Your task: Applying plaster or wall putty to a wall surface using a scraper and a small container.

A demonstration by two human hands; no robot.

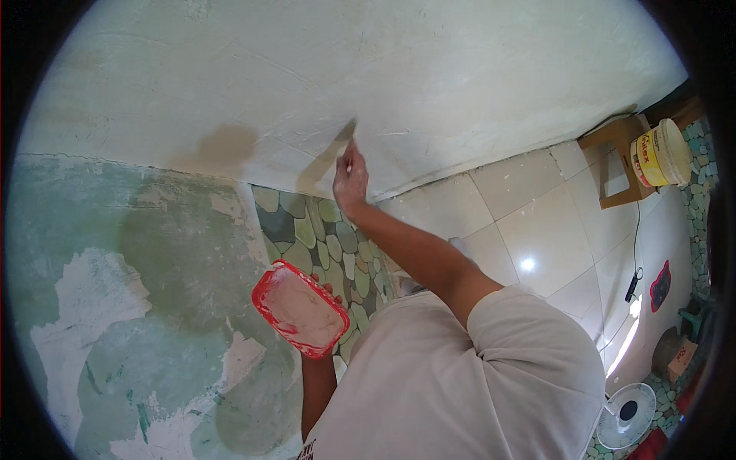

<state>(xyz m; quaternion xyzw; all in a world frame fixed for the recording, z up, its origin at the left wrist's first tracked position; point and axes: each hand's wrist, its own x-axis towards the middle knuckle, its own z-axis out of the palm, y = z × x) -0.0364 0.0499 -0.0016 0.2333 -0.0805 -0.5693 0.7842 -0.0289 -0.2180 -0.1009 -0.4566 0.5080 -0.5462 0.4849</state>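
My right hand (351, 180) is closed around a putty knife (351, 132), with its blade at the white wall (460, 77) above the wall's bottom edge; whether it touches is hard to tell. Faint scrape lines and ridges show around the blade. Lower and to the left, my left hand (331, 292) holds a red rectangular tub (299, 310) from beneath, fingertips showing past its right rim. Pale putty lies inside it and smears its edges. Most of that hand is hidden under the tub.
Left is a patchy green wall (176, 238); below, pebble-pattern flooring (299, 222) and pale tiles (521, 230). Right are a brown stool (613, 169), yellow-labelled bucket (659, 153), cable with black plug strip (633, 285), red-edged mat (660, 285) and white fan (625, 414).
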